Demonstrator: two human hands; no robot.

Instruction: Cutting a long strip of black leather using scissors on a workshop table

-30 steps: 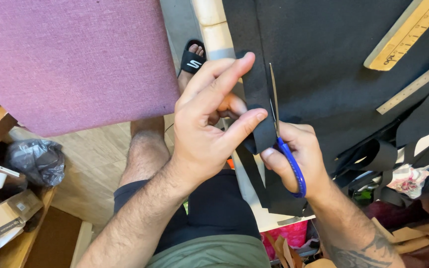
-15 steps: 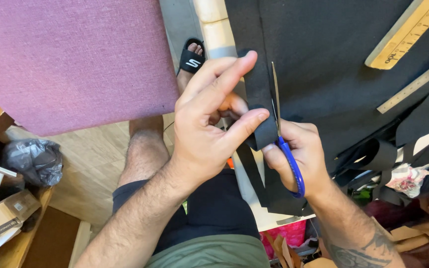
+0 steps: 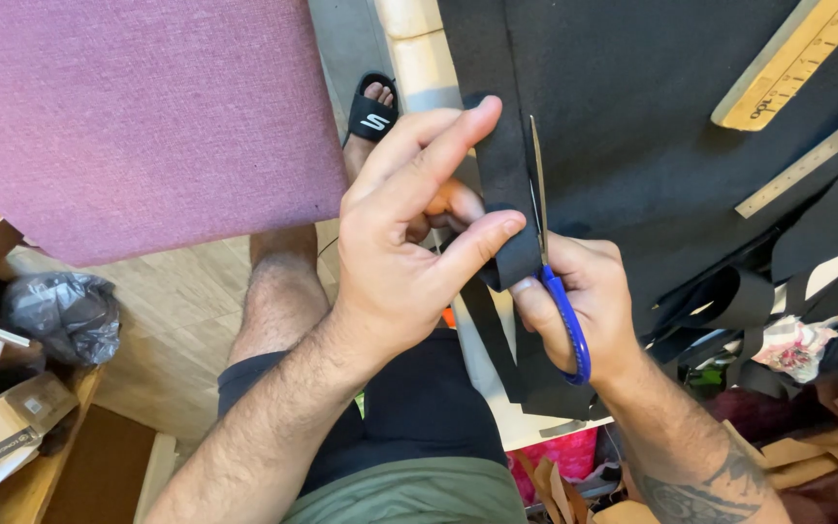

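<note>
Wooden flooring shows below the head camera, with a purple fabric panel filling the upper left and a pale counter running down the middle, its right side covered by a sheet of black fabric. At the counter's near left edge, the left hand pinches a narrow black fabric strip: the thumb presses the strip's lower part and the index finger lies along its upper end, so the strip stands between them, just left of the blades. The right hand is closed around the blue handles of a pair of scissors, whose thin metal blades point away from the person and sit right beside the strip's right edge, over the black sheet; whether the blades are parted cannot be told. Near the counter's far right corner lie a yellow wooden ruler and, just below it, a slim metal ruler, both slanted on the black fabric. Loose curled black offcuts hang off the counter's near right edge. On the floor stand the person's bare leg and a foot in a black sandal. At lower left sit a grey plastic bag and a cardboard box.
</note>
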